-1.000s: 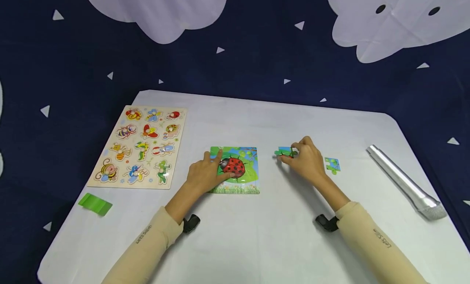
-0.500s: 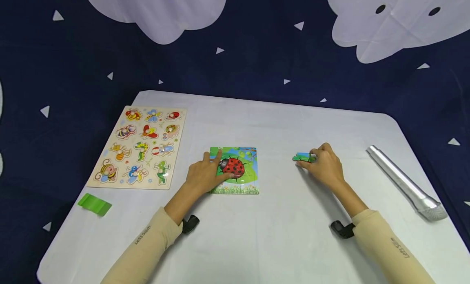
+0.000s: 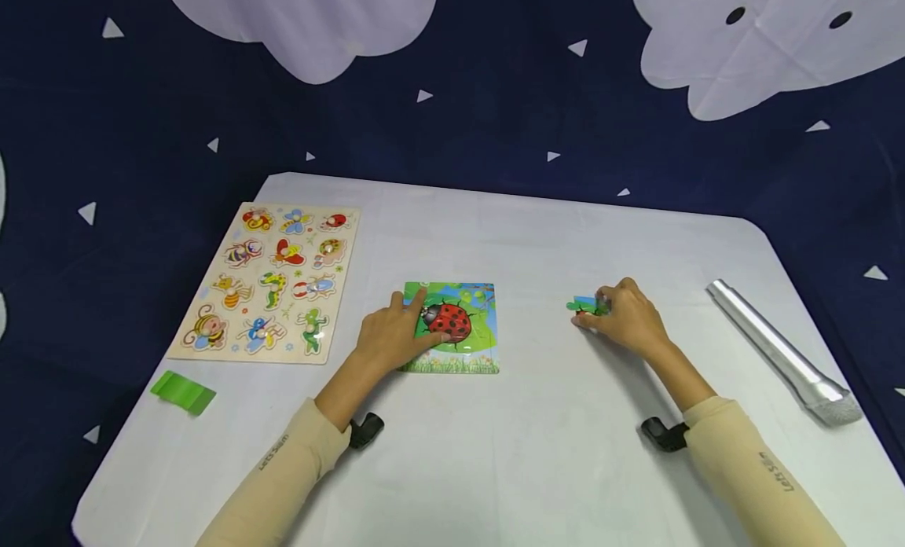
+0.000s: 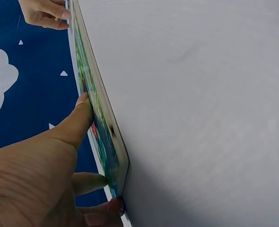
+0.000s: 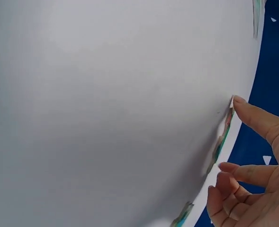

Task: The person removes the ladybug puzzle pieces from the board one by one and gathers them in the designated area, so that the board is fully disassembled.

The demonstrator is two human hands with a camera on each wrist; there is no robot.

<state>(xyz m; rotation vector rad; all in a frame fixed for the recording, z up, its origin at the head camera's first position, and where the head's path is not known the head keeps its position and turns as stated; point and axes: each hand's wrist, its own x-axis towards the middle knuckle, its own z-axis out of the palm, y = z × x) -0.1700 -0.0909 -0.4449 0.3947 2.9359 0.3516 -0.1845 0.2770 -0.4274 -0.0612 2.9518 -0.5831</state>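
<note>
A square ladybug jigsaw puzzle (image 3: 463, 325) lies flat on the white table. My left hand (image 3: 390, 336) rests on its left part, with index finger and thumb stretched over the picture; the left wrist view shows this puzzle (image 4: 95, 94) edge-on under the thumb. To the right, my right hand (image 3: 631, 319) pinches a blue-green jigsaw piece (image 3: 583, 304) at the table surface. In the right wrist view, thumb and index finger stand at opposite ends of that piece (image 5: 220, 144). A second jigsaw piece (image 5: 181, 216) lies beyond the fingers, hidden in the head view.
A wooden peg board of insects (image 3: 265, 284) lies at the left, with a green strip (image 3: 183, 393) in front of it. A silver tube-shaped object with a flared end (image 3: 778, 350) lies along the right side. A dark blue cloth (image 3: 495, 122) hangs behind the table (image 3: 452, 233).
My right hand has moved right and slightly nearer with the jigsaw piece, now covering the second piece in the head view. The left hand and the ladybug puzzle have stayed in place.
</note>
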